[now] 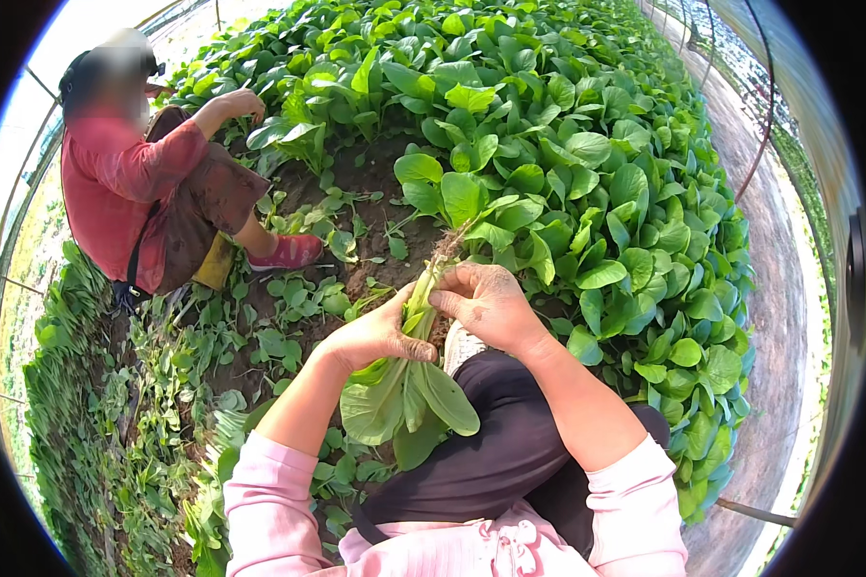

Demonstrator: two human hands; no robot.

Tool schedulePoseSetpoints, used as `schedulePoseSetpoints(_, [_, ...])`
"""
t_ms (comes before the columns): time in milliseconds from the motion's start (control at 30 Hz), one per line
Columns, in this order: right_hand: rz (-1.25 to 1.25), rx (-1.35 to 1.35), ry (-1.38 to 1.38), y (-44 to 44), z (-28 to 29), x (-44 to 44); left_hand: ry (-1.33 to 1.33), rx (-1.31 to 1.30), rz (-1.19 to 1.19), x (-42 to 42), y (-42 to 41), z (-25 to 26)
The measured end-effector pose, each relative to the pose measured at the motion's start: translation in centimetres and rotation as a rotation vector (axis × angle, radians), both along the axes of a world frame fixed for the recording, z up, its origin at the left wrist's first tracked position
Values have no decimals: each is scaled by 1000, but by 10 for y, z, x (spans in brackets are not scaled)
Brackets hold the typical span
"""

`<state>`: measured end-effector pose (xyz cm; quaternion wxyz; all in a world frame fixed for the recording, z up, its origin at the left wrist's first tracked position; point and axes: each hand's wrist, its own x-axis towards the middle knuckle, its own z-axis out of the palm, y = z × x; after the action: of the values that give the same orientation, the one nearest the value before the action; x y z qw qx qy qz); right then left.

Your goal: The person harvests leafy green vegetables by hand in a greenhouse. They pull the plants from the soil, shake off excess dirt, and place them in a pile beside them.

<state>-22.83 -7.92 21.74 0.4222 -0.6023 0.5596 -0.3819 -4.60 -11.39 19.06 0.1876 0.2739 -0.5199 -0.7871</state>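
My left hand [382, 332] is wrapped around the pale stalks of an uprooted leafy green plant [413, 382], which looks like a bok choy type. Its broad leaves hang down over my lap, and its soil-covered roots [447, 247] point away from me. With thumb and fingers, my right hand [480, 299] pinches the stalks close to the root end. Soil stains both hands. Whether the bunch is one plant or more, I cannot tell.
A dense bed of standing greens [584, 159] spreads ahead and to the right. At the left a person in a red top [133, 169] sits low. Loose leaves and small plants [274, 339] cover the soil between us. A path [772, 288] runs along the right, beside a hoop frame [761, 137].
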Motion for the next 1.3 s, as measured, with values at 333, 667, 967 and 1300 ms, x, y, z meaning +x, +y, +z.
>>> schedulePoseSetpoints(333, [-143, 101, -386, -7, 20, -25, -181, -5, 43, 27, 3, -25])
schedulePoseSetpoints(667, [145, 57, 583, 3, -15, -16, -88, 74, 673, 31, 12, -50])
schedulePoseSetpoints(967, [402, 268, -37, -10, -21, 58, 461, 140, 861, 0, -21, -12])
schedulePoseSetpoints(1300, [333, 9, 523, -16, -21, 70, 162, -43, 822, 6, -5, -32])
